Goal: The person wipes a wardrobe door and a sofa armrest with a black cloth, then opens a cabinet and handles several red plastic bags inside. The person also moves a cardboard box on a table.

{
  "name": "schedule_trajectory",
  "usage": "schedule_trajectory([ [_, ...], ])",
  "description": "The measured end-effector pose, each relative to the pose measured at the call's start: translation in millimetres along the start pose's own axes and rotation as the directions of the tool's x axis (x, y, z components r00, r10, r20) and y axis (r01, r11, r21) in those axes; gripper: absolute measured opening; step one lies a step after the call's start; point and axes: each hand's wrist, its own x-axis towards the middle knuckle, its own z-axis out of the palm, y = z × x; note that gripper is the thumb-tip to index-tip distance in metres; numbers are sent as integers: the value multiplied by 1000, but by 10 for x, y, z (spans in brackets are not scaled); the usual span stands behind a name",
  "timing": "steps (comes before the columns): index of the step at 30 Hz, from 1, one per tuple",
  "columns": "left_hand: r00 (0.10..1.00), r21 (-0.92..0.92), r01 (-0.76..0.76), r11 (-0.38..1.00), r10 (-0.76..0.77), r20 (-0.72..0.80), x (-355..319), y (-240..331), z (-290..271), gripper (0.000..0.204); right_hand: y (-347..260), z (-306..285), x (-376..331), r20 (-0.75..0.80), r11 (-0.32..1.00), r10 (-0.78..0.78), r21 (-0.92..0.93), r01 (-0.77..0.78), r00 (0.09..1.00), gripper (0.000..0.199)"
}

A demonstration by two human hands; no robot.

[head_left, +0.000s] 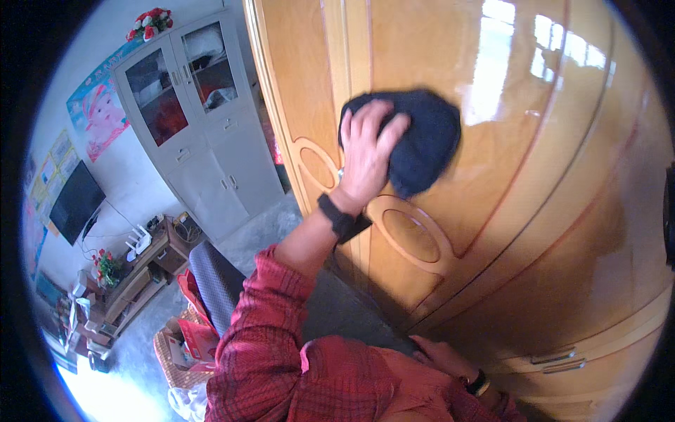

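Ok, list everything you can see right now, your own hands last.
Wardrobe door: one, glossy orange-brown wood, filling the right side.
Cloth: one, dark, pressed flat on the door.
Cabinet: one, grey with glass upper doors, back left.
Flowers: one bunch, red, on top of the cabinet.
Television: one, black, on the left wall.
Posters: several, colourful, on the left wall.
Low table: one, wooden, cluttered, under the television.
Left hand: on the cloth, dark wristband, red checked sleeve.
Right hand: low against the door, wristband.

Grey glass-door cabinet [200, 119] against white wall [133, 165], wall-mounted TV [76, 202], concrete floor [260, 228], window glare.
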Motion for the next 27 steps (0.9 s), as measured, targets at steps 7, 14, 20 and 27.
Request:
schedule_trajectory([
  [7,899,-39,420,907,-422,-116,-195,-1443,291,73,-592,108,729,100,996,62,-63,-55,993,44],
  [14,593,-328,804,497,-713,373,-2370,-1971,869,67,-688,79,1591,323,990,-62,-97,98,944,46],
  [20,425,-51,874,482,-711,560,-3008,-1903,908,58,-581,103,2436,442,961,-227,-43,273,868,45],
  [27,550,3,786,618,-702,453,-1639,-2781,411,71,-422,132,3483,452,944,-330,138,300,829,48],
])
